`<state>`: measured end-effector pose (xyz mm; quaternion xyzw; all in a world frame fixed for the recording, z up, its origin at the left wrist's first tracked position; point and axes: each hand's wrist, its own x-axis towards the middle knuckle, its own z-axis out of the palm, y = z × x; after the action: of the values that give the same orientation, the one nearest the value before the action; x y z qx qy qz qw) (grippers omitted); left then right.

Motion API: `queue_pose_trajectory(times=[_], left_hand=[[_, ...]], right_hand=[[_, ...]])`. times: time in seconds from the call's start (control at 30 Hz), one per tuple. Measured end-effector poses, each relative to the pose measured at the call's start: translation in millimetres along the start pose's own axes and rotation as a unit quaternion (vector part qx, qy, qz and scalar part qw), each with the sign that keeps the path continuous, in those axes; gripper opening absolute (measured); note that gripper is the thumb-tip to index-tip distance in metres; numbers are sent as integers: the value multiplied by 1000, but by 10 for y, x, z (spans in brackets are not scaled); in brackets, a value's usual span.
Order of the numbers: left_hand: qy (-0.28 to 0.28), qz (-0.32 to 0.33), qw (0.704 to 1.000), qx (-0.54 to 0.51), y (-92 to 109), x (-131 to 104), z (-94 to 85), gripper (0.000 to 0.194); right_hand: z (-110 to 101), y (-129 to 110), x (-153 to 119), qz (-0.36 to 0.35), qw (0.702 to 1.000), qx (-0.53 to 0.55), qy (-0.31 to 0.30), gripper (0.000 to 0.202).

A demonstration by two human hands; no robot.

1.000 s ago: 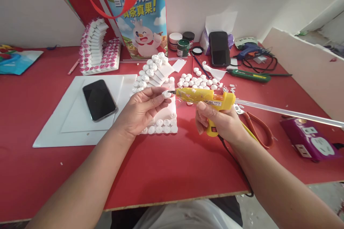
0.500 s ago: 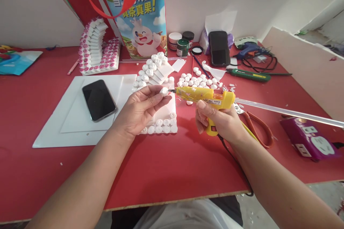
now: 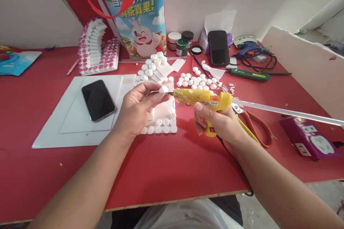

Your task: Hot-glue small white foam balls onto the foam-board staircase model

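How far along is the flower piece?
White roses already line the near edge of the base and one side of the steps. The left hand holds another rose at the tip of the glue gun in the right hand. Loose roses on the table and a bare patch look left.

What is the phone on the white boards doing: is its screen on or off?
Off, it seems: the phone lies face up on the white boards, showing only plain black.
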<state>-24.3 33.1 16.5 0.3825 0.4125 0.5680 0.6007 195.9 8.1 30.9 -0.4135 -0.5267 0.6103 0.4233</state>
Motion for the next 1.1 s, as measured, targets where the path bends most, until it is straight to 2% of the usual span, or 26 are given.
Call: queue_pose_trajectory(times=[0.13, 0.23, 0.37, 0.47, 0.57, 0.63, 0.7, 0.9, 1.1], left_hand=[[-3, 5, 1000, 13, 8, 3, -9, 33], [-12, 6, 999, 30, 13, 2, -21, 33], [-40, 11, 987, 153, 12, 3, -58, 26], [-89, 57, 944, 311, 38, 15, -67, 16], [-162, 125, 859, 469, 89, 38, -50, 11], [-212, 142, 804, 537, 116, 59, -35, 14], [-253, 140, 770, 569, 121, 80, -28, 16], [-299, 147, 738, 586, 61, 104, -38, 17], [-299, 160, 735, 587, 58, 86, -30, 17]], right_hand=[[-17, -12, 7, -6, 1000, 11, -1, 52], [-50, -20, 20, -41, 998, 31, 30, 54], [-75, -12, 39, -60, 994, 49, 81, 46], [-78, -6, 46, -60, 992, 52, 94, 42], [-83, -13, 40, -60, 992, 42, 98, 43], [-86, -25, 31, -54, 993, 38, 102, 44], [-87, -38, 23, -49, 992, 40, 107, 44], [-93, -36, 23, -54, 992, 49, 103, 49], [-95, -39, 25, -50, 992, 49, 109, 45]])
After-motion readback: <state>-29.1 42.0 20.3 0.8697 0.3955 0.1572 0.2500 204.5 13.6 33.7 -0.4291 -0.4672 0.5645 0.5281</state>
